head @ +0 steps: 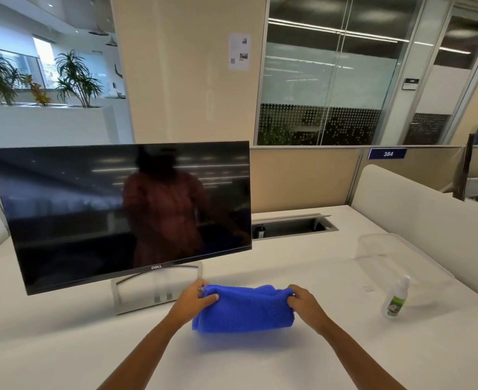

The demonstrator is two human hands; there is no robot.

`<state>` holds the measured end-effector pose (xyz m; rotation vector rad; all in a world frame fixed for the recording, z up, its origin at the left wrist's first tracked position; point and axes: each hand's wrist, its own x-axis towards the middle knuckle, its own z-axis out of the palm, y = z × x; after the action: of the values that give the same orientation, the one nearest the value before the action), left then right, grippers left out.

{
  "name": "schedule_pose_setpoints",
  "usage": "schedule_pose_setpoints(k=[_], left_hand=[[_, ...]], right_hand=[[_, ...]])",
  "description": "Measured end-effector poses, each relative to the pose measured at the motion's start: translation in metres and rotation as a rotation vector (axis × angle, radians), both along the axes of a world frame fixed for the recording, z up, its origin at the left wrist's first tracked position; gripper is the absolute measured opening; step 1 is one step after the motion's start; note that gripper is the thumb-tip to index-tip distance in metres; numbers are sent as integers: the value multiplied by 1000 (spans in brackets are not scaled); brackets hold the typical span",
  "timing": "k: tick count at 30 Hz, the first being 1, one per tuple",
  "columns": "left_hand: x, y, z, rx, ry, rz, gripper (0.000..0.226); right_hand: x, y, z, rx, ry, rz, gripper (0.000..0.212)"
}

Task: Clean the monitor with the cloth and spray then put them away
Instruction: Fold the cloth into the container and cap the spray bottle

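left hand and right hand each pinching a top end of the blue cloth at lower centre, spray bottle upright on the desk at right, just outside the clear tub behind it, dark monitor at left, farther back

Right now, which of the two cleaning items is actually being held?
The blue cloth: the left hand and right hand grip its two ends. The small spray bottle stands untouched on the desk, off to the right.
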<state>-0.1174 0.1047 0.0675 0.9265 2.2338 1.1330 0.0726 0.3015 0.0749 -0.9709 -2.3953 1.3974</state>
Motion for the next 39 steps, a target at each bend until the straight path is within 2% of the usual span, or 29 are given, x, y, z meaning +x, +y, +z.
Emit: schedule_pose_setpoints(k=[3,6,10,15,19,22,25,26,28,30,31,32,34,36,37,39], left_hand=[[-2,13,-9,11,-20,97,12],[-4,21,-19,-5,8,161,12],[-6,30,-33,-28,50,238,11],[-1,36,-48,-8,19,332,16],[1,40,-54,43,8,351,21],[-3,45,-56,24,42,357,20],[-1,46,-56,-37,51,384,24],[0,47,-53,-63,89,390,26],[2,50,-45,-147,288,396,32],[7,55,-37,-174,506,392,39],[11,59,-37,-146,548,363,42],[17,62,-35,-122,566,313,45],[31,68,-36,-131,603,180,50],[40,69,-42,-183,744,95,52],[41,67,-46,-215,791,67,54],[42,61,-61,-350,674,-43,61]], right_hand=[[-15,2,-7,-12,-12,-96,19],[-28,3,-12,-11,-53,-161,23],[-39,6,-23,54,-74,-161,24],[-47,5,-40,132,-104,-180,19],[-46,0,-52,180,-188,-262,19],[-45,-2,-54,253,-238,-294,27],[-47,-4,-48,393,-298,-299,45],[-48,-4,-47,493,-321,-295,49],[-50,-5,-45,660,-302,-254,54],[-53,-14,-38,778,-190,-191,48],[-54,-22,-34,832,-109,-137,42],[-55,-31,-30,877,-78,-81,45],[-56,-46,-25,949,-181,7,70],[-58,-53,-33,952,-288,18,78],[-58,-55,-37,925,-333,36,73],[-55,-52,-49,934,-377,94,42]])
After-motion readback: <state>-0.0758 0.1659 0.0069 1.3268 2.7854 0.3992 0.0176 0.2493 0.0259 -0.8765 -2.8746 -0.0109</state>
